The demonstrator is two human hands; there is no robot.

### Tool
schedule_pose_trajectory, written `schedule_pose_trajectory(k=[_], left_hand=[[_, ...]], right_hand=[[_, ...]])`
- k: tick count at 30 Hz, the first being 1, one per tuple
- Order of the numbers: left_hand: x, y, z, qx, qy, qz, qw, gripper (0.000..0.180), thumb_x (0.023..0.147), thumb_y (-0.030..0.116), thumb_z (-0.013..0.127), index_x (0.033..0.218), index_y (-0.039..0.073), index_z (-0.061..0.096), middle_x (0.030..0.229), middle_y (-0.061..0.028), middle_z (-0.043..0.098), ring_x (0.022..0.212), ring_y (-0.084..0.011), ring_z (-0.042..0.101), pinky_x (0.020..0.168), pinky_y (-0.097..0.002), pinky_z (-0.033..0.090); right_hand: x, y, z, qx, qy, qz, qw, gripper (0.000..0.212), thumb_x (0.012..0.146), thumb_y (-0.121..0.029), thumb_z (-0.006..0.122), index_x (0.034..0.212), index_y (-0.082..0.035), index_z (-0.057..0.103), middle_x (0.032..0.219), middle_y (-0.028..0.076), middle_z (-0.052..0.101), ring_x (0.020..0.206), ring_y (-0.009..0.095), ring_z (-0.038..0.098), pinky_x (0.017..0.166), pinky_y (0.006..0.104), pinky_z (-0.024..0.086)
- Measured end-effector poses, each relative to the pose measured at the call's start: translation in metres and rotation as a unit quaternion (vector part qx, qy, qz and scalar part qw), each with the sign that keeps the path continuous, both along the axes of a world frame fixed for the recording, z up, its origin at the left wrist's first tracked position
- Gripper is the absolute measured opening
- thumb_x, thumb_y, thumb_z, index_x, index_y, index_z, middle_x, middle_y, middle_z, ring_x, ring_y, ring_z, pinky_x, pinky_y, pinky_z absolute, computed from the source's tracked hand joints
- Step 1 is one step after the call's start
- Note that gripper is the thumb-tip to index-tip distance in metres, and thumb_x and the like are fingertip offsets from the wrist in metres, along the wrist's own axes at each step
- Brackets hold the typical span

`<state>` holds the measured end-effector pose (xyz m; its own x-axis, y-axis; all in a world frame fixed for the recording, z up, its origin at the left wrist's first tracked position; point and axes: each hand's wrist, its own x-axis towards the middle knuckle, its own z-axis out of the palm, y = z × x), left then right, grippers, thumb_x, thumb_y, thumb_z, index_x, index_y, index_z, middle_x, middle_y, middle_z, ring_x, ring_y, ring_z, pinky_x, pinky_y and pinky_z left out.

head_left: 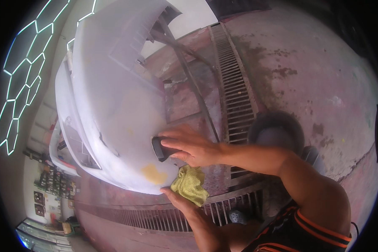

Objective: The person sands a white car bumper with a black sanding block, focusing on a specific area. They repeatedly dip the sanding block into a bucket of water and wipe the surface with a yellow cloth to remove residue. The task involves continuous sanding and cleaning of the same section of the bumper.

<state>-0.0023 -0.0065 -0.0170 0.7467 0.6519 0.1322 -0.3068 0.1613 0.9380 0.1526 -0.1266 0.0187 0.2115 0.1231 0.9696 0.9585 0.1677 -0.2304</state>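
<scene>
Pale grey-white, almost powdery, covers the large curved panel, which stands on a dark metal frame above the reddish floor. From my remote view, I judge the surface work to be partway along: most of the face is evenly matt, while a yellow-tan patch shows just inside the bottom edge, towards the lower right corner. A fainter tan spot sits further up the face. Those areas may be what is left, though I can't make out which parts are finished, because the texture is too soft at this range.

The right hand is closed around a black block, its fingers stretched along the top and the thumb below. I see the block at the panel's right edge, above the lower right corner, apparently flat against the face; the contact itself is hidden. The left hand is at the bottom edge by that same corner, its thumb extended to the rim. A yellow-green cloth lies bunched over its fingers, just beside the corner and below the block. With those fingers covered, I cannot tell how tightly they are curled.
</scene>
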Motion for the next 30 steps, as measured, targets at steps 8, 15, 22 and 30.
schedule_pose_trajectory(k=[8, 15, 22, 30], left_hand=[[-0.001, 0.001, 0.001, -0.027, -0.016, -0.022, 0.999, 0.086, 0.112, 0.065, 0.035, 0.165, -0.002, 0.027, 0.162, -0.0212, 0.041, 0.143, -0.0339, 0.051, 0.117, -0.0457, 0.046], [0.001, 0.006, -0.005, -0.036, -0.026, -0.045, 0.998, 0.086, 0.111, 0.067, 0.033, 0.164, -0.002, 0.028, 0.16, -0.0207, 0.043, 0.14, -0.035, 0.053, 0.115, -0.0472, 0.048], [0.0, 0.005, -0.002, -0.02, -0.021, -0.038, 0.999, 0.086, 0.112, 0.066, 0.032, 0.163, -0.003, 0.028, 0.159, -0.0212, 0.043, 0.139, -0.035, 0.055, 0.113, -0.0467, 0.051], [0.0, 0.006, -0.005, 0.0, -0.01, -0.017, 1.0, 0.086, 0.112, 0.065, 0.032, 0.164, -0.003, 0.027, 0.159, -0.0211, 0.044, 0.14, -0.0342, 0.054, 0.115, -0.0465, 0.049]], right_hand=[[0.018, 0.034, 0.028, 0.055, -0.085, 0.004, 0.995, 0.087, 0.082, -0.002, 0.086, 0.159, -0.018, 0.048, 0.155, 0.016, 0.051, 0.132, 0.038, 0.054, 0.105, 0.0533, 0.043], [0.018, 0.032, 0.044, 0.037, -0.087, 0.012, 0.995, 0.09, 0.079, -0.001, 0.087, 0.159, -0.018, 0.05, 0.152, 0.015, 0.053, 0.127, 0.038, 0.056, 0.103, 0.0526, 0.045], [0.017, 0.028, 0.053, 0.032, -0.09, -0.007, 0.995, 0.093, 0.078, 0.001, 0.087, 0.16, -0.018, 0.048, 0.151, 0.015, 0.053, 0.126, 0.037, 0.056, 0.104, 0.0504, 0.047], [0.014, 0.025, 0.044, 0.019, -0.086, -0.003, 0.996, 0.092, 0.077, 0.001, 0.087, 0.159, -0.017, 0.05, 0.149, 0.015, 0.054, 0.125, 0.036, 0.056, 0.105, 0.0516, 0.046]])
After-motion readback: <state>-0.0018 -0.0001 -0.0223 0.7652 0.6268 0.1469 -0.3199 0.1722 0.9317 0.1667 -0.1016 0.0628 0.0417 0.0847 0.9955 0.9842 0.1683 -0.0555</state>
